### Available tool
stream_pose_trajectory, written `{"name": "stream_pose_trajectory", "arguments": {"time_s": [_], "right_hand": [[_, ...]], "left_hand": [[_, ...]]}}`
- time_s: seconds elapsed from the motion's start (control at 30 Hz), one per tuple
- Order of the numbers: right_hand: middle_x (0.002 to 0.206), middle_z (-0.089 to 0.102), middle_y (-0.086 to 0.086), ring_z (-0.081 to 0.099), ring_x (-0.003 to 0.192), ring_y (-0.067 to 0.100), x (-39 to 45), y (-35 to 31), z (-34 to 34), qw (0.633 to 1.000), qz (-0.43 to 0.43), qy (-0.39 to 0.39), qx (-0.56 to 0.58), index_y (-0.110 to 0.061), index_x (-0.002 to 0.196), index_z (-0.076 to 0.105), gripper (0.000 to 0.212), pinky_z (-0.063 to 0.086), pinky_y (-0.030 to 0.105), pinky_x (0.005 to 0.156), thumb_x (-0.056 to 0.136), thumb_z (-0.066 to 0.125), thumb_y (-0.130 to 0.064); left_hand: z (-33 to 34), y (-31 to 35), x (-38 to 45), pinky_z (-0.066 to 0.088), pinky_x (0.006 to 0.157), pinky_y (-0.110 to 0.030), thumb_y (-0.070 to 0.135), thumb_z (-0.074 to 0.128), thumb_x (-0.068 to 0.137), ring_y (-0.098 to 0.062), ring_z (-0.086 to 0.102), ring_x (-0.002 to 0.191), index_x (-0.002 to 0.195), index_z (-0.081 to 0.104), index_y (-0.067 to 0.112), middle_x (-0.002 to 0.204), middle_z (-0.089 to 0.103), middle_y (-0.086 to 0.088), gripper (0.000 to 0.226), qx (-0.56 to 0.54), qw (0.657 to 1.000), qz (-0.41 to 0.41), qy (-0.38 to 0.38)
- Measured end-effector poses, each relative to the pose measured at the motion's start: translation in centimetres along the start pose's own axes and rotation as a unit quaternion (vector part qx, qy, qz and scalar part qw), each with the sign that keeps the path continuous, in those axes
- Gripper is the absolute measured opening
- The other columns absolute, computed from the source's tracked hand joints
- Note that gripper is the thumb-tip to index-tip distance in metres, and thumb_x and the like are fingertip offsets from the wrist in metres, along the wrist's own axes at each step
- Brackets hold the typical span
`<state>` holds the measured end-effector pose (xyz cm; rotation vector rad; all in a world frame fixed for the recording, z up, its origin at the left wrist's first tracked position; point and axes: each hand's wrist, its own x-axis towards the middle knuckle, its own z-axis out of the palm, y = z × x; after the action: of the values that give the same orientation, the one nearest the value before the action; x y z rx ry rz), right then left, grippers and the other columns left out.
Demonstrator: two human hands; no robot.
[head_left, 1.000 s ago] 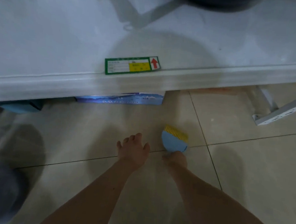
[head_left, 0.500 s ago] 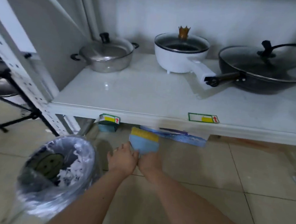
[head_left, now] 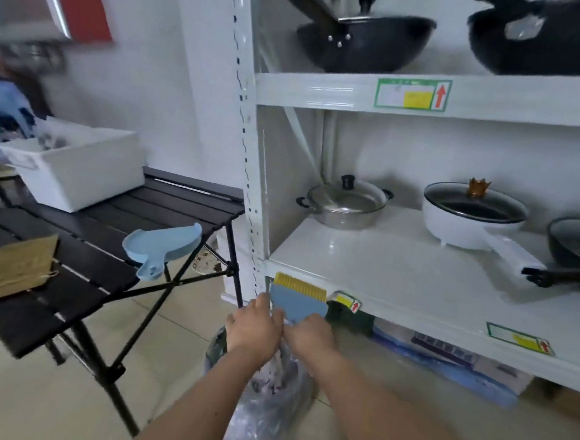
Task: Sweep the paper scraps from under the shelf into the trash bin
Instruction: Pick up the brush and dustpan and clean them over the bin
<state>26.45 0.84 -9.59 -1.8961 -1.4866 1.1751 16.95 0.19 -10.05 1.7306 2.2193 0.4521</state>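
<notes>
A small blue hand brush (head_left: 298,301) with yellow bristles points up, held in front of the white shelf (head_left: 414,287). My right hand (head_left: 309,334) grips its lower end. My left hand (head_left: 253,327) touches the brush's left edge with its fingers on it. Both hands hover above the trash bin (head_left: 269,400), lined with a clear plastic bag and mostly hidden by my arms. A blue dustpan (head_left: 163,245) lies on the black folding table (head_left: 109,228) to the left. No paper scraps are visible on the floor.
Pots and pans stand on the shelves: a steel pot (head_left: 346,203), a white lidded pan (head_left: 474,215), black woks above. A blue flat box (head_left: 443,364) lies under the lowest shelf. A white tub (head_left: 79,167) and a brown paper bag (head_left: 7,268) sit on the table.
The view has risen from the floor under the shelf to the shelves and table. Both hands lifted the brush and now hold it together over the bin.
</notes>
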Motion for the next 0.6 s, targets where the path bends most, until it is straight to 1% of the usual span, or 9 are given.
{"name": "stream_pose_trajectory", "arguments": {"time_s": [0.1, 0.2, 0.27, 0.3, 0.37, 0.43, 0.47, 0.53, 0.6], "right_hand": [[0.116, 0.067, 0.012, 0.062, 0.106, 0.029, -1.0, -3.4, 1.1, 0.999, -0.034, 0.006, 0.003, -0.007, 0.112, 0.063, 0.043, 0.046, 0.027, 0.073, 0.086, 0.058, -0.041], [0.116, 0.066, 0.013, 0.062, 0.107, 0.031, -2.1, -6.9, 2.0, 0.997, -0.08, 0.006, -0.017, -0.005, 0.112, 0.062, 0.038, 0.041, 0.026, 0.072, 0.087, 0.057, -0.033], [0.114, 0.067, 0.012, 0.062, 0.102, 0.031, -2.6, -9.2, 2.6, 0.995, -0.1, 0.003, -0.02, -0.006, 0.109, 0.062, 0.034, 0.04, 0.027, 0.069, 0.087, 0.057, -0.031], [0.109, 0.067, 0.012, 0.061, 0.094, 0.03, -2.9, -10.3, 3.0, 0.994, -0.108, -0.004, -0.018, -0.007, 0.105, 0.062, 0.03, 0.04, 0.027, 0.066, 0.087, 0.057, -0.03], [0.09, 0.062, 0.009, 0.055, 0.08, 0.027, -3.4, -12.5, 4.1, 0.992, -0.121, -0.023, -0.003, -0.011, 0.088, 0.058, 0.018, 0.036, 0.025, 0.052, 0.087, 0.057, -0.029], [0.071, 0.053, 0.002, 0.054, 0.075, 0.026, -3.7, -14.4, 5.3, 0.99, -0.133, -0.035, 0.017, -0.013, 0.069, 0.048, 0.024, 0.033, 0.024, 0.044, 0.086, 0.059, -0.026], [0.067, 0.049, 0.001, 0.054, 0.072, 0.025, -3.8, -15.3, 6.0, 0.989, -0.141, -0.038, 0.015, -0.015, 0.064, 0.043, 0.029, 0.033, 0.023, 0.043, 0.086, 0.059, -0.026], [0.068, 0.048, 0.001, 0.051, 0.063, 0.019, -4.0, -16.8, 7.3, 0.987, -0.156, -0.044, 0.002, -0.014, 0.065, 0.042, 0.031, 0.033, 0.023, 0.043, 0.086, 0.062, -0.027], [0.082, 0.053, 0.004, 0.051, 0.067, 0.02, -3.9, -17.9, 8.6, 0.983, -0.175, -0.049, -0.014, -0.011, 0.079, 0.05, 0.023, 0.034, 0.024, 0.043, 0.085, 0.064, -0.029]], "left_hand": [[-3.5, -1.2, -0.2, 0.04, 0.096, -0.042, 0.033, 0.035, 0.099, -0.031, 0.053, 0.117, 0.131, 0.042, 0.015, 0.129, 0.056, -0.009, 0.038, -0.03, 0.998, -0.003, 0.053], [-7.2, -2.2, -0.3, 0.043, 0.087, -0.04, 0.029, 0.038, 0.098, -0.031, 0.053, 0.114, 0.128, 0.046, 0.013, 0.127, 0.055, -0.01, 0.034, -0.08, 0.991, 0.011, 0.103], [-9.7, -2.9, -0.3, 0.043, 0.089, -0.04, 0.028, 0.039, 0.099, -0.029, 0.052, 0.117, 0.13, 0.046, 0.01, 0.129, 0.054, -0.01, 0.036, -0.086, 0.986, 0.017, 0.141], [-10.8, -3.4, -0.2, 0.043, 0.091, -0.04, 0.028, 0.039, 0.1, -0.028, 0.051, 0.119, 0.132, 0.045, 0.01, 0.13, 0.053, -0.01, 0.038, -0.086, 0.983, 0.014, 0.16], [-12.7, -4.7, 0.0, 0.043, 0.093, -0.04, 0.028, 0.038, 0.1, -0.027, 0.05, 0.12, 0.135, 0.046, 0.01, 0.132, 0.053, -0.009, 0.04, -0.097, 0.976, 0.001, 0.196], [-14.1, -6.1, 0.3, 0.044, 0.091, -0.04, 0.026, 0.038, 0.1, -0.026, 0.051, 0.119, 0.134, 0.047, 0.01, 0.133, 0.052, -0.008, 0.039, -0.114, 0.967, -0.023, 0.228], [-14.7, -6.9, 0.5, 0.044, 0.091, -0.039, 0.024, 0.038, 0.1, -0.026, 0.05, 0.119, 0.134, 0.048, 0.01, 0.133, 0.052, -0.008, 0.038, -0.121, 0.963, -0.037, 0.24], [-15.5, -8.5, 1.0, 0.042, 0.095, -0.04, 0.02, 0.037, 0.1, -0.027, 0.045, 0.122, 0.133, 0.049, 0.009, 0.133, 0.051, -0.011, 0.037, -0.138, 0.955, -0.071, 0.253], [-15.8, -9.9, 2.0, 0.044, 0.099, -0.043, 0.018, 0.037, 0.099, -0.029, 0.044, 0.122, 0.133, 0.047, 0.01, 0.133, 0.05, -0.013, 0.037, -0.183, 0.944, -0.119, 0.245]]}}
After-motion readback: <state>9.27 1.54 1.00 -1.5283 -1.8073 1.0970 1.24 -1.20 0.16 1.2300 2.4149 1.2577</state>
